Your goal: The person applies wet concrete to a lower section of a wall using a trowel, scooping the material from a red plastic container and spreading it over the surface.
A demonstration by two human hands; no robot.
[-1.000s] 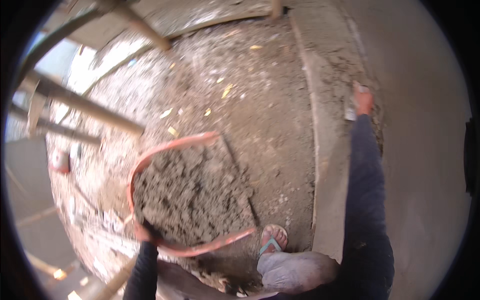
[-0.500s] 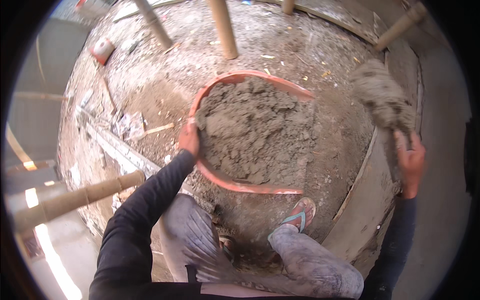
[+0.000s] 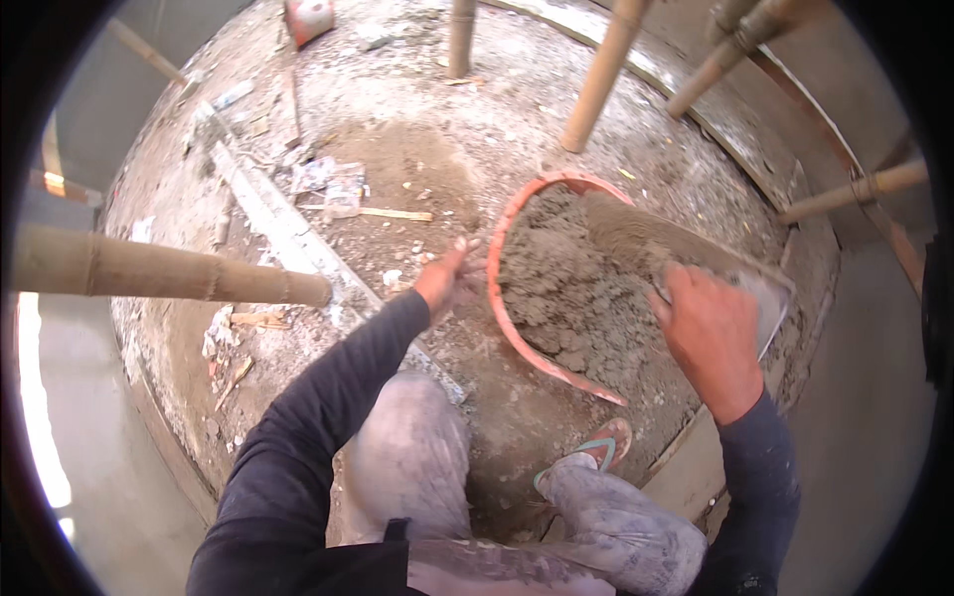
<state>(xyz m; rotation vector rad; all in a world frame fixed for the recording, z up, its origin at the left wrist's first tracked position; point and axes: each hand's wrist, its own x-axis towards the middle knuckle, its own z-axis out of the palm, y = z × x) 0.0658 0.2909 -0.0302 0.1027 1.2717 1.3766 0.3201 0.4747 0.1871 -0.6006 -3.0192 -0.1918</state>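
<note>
A shallow orange tub (image 3: 571, 377), its right side cut away, lies on the ground before me. Grey wet mortar (image 3: 556, 288) is heaped inside it. My right hand (image 3: 714, 343) grips a flat plastering trowel (image 3: 763, 294) over the tub's right part. The blade's far end runs along the mortar, and the handle is hidden under my fingers. Just left of the rim, my left hand (image 3: 445, 282) hovers with fingers stretched out, slightly blurred, holding nothing. A small gap seems to separate its fingertips from the tub.
A thick bamboo pole (image 3: 189, 272) juts in from the left, and another bamboo pole (image 3: 604, 74) stands behind the tub. A mortar-caked plank (image 3: 288, 230) crosses the ground at left. Plastic scraps (image 3: 338, 184) and a red-and-white bucket (image 3: 310, 20) lie farther off. A grey wall (image 3: 865, 397) borders the right.
My right hand has brought the trowel from the far right over the tub; the lump of mortar on it no longer shows. My left hand has let go of the rim. The view has shifted.
</note>
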